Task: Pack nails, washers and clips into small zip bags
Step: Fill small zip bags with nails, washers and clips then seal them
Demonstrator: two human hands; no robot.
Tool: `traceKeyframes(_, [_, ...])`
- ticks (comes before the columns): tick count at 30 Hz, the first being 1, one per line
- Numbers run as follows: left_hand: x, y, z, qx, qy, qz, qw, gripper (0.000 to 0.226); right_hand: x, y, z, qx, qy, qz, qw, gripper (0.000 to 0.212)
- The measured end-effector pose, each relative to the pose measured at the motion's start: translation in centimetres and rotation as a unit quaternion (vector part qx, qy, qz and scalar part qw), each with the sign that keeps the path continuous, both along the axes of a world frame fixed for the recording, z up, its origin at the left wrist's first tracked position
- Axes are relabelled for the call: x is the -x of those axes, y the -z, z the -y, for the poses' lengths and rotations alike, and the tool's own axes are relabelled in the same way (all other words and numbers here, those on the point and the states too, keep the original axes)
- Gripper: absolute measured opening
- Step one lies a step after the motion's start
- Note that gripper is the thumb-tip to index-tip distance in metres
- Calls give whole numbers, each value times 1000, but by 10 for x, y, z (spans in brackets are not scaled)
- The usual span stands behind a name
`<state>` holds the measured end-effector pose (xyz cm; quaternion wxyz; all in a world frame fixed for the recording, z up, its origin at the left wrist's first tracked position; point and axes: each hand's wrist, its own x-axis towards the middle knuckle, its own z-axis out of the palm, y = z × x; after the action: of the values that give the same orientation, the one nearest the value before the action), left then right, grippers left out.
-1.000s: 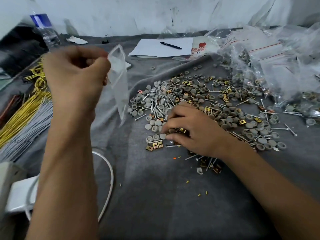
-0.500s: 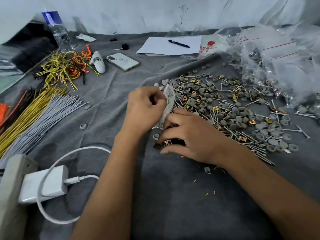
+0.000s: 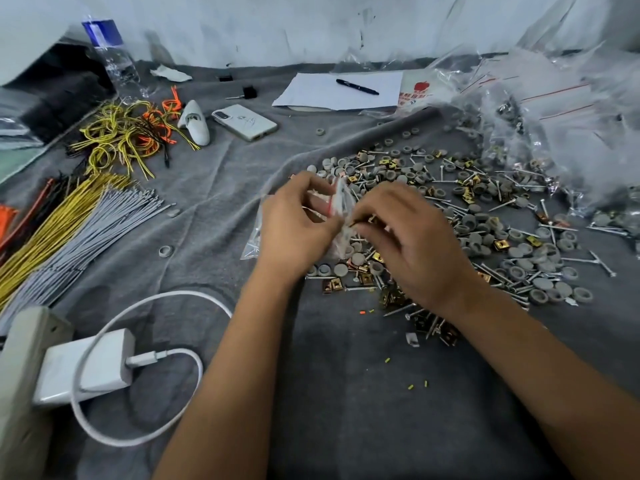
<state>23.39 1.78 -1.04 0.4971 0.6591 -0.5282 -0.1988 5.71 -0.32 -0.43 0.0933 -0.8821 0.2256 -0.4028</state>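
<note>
My left hand [image 3: 294,223] holds a small clear zip bag [image 3: 341,202] with a red strip, its mouth turned toward my right hand. My right hand [image 3: 412,244] pinches small metal parts at the bag's opening; a nail tip and a brass clip show at its fingertips. Both hands hover over the near left edge of a spread pile of grey washers [image 3: 485,230], steel nails [image 3: 502,275] and brass clips [image 3: 367,278] on the grey cloth [image 3: 346,375]. The lower end of the bag sticks out left of my left wrist.
A heap of clear zip bags [image 3: 554,109] lies at the back right. Paper with a pen [image 3: 356,86], a phone [image 3: 244,122], a water bottle [image 3: 114,60], yellow and grey wire bundles [image 3: 69,230] and a white charger with cable [image 3: 90,365] lie around the left.
My left hand brought the zip bag down from the upper left to the pile. My right hand lifted off the parts and now meets the bag's mouth.
</note>
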Motion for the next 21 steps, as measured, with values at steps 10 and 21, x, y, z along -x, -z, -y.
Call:
traceKeyframes(10, [-10, 16, -11, 50, 42, 75, 995, 15, 2, 6, 14, -101, -12, -67, 993, 9])
traceKeyframes(21, [6, 18, -4, 105, 31, -44, 993, 18, -2, 5, 13, -81, 31, -25, 996, 23])
